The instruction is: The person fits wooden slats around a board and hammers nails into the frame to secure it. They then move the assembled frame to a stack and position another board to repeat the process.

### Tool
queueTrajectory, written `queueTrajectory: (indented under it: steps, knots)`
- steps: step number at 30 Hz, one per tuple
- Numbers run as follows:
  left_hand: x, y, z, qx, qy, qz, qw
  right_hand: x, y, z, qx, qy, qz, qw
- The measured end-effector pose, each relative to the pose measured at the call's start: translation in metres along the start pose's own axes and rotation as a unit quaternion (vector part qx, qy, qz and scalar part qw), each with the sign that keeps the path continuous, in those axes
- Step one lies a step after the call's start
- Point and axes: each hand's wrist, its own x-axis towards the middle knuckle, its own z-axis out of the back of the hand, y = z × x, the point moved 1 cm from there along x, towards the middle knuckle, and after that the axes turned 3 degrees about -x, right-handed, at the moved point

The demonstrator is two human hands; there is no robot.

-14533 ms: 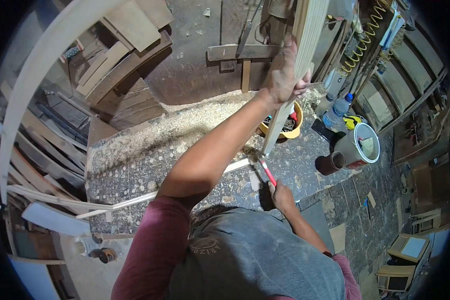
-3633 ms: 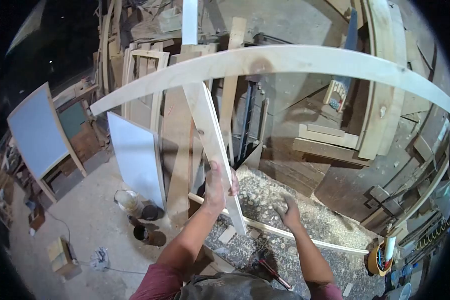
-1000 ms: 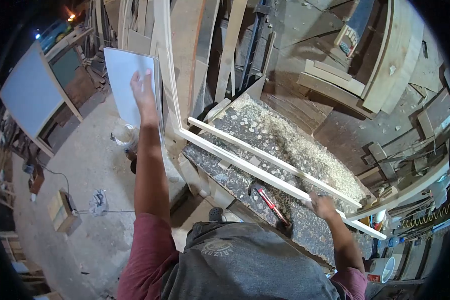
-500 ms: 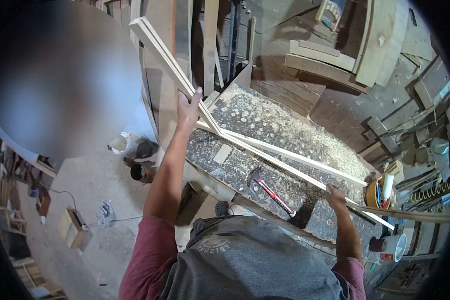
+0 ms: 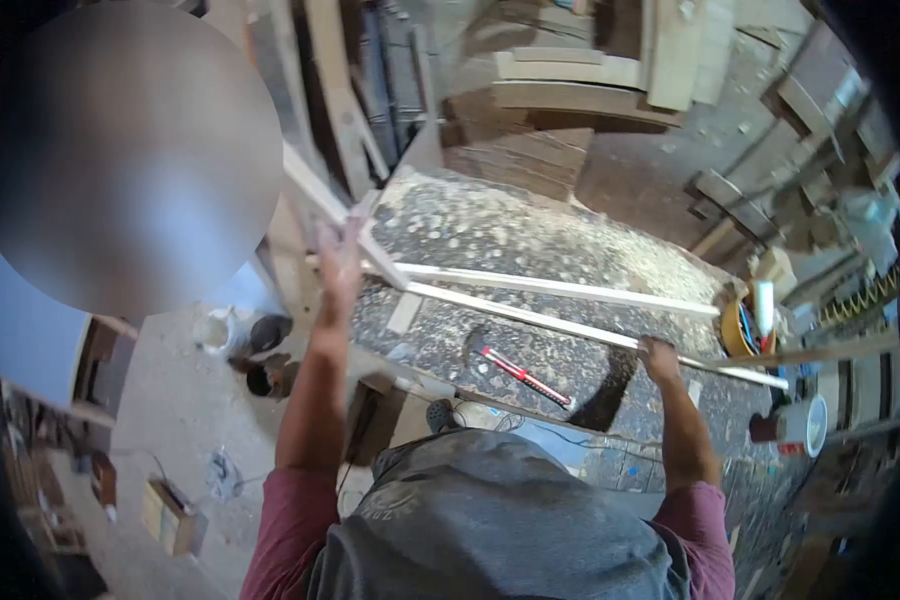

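Observation:
My left hand (image 5: 340, 255), slightly smeared by motion, is closed round a slanting pale wooden strip (image 5: 310, 185). The lower end of that piece meets a long wooden strip (image 5: 520, 314) at an angle, over the bench. Farther along the long strip, my right hand (image 5: 658, 358) grips it near its right end. Behind it, a second wooden strip (image 5: 570, 290) lies across the bench. A hammer (image 5: 523, 377) with a red and black handle rests on the near side, and a small flat wood offcut (image 5: 404, 313) lies below the joint.
Sawdust and pale spots cover the dark workbench (image 5: 470, 215). At its right end stand a yellow container (image 5: 735, 325) with tubes in it and a white bucket (image 5: 815, 425). Boards (image 5: 570, 68) lie beyond the bench. A wooden box (image 5: 170, 518) sits on the floor at left.
The view has turned, shifting the bench leftward. My left hand and the slanting strip have swung down and to the left. My right hand keeps its grip on the long strip.

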Motion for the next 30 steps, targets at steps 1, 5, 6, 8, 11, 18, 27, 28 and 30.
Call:
queueTrajectory:
  steps: [1, 5, 6, 8, 11, 18, 27, 28, 30]
  knots:
    - [0.004, 0.017, 0.005, -0.007, 0.008, -0.014, 1.000, -0.001, 0.002, -0.003, 0.007, -0.032, -0.007, 0.999]
    - [0.017, 0.045, 0.024, -0.001, 0.021, -0.037, 0.999, 0.000, -0.001, -0.011, -0.010, 0.060, -0.089, 0.994]
    - [-0.005, 0.011, 0.021, 0.162, 0.126, -0.216, 0.955, 0.000, 0.002, -0.010, -0.039, 0.067, -0.077, 0.994]
    - [-0.013, -0.004, -0.002, -0.002, -0.002, 0.016, 1.000, -0.001, 0.004, -0.009, -0.063, 0.072, -0.072, 0.993]
    - [-0.013, 0.002, -0.003, -0.026, -0.002, 0.001, 1.000, 0.001, 0.006, -0.008, -0.071, 0.099, -0.069, 0.990]
    - [-0.014, -0.007, -0.016, 0.031, -0.002, -0.047, 0.998, -0.007, 0.010, -0.015, -0.100, 0.125, -0.059, 0.985]
    - [0.005, 0.004, -0.019, 0.070, 0.059, 0.010, 0.996, -0.024, 0.016, -0.022, -0.045, 0.113, -0.072, 0.990]
    - [0.010, 0.008, -0.018, 0.070, 0.060, 0.010, 0.996, -0.025, 0.017, -0.021, -0.048, 0.125, -0.077, 0.988]
    - [0.017, 0.020, -0.018, 0.091, 0.044, 0.006, 0.995, -0.028, 0.017, -0.021, -0.040, 0.102, -0.070, 0.992]
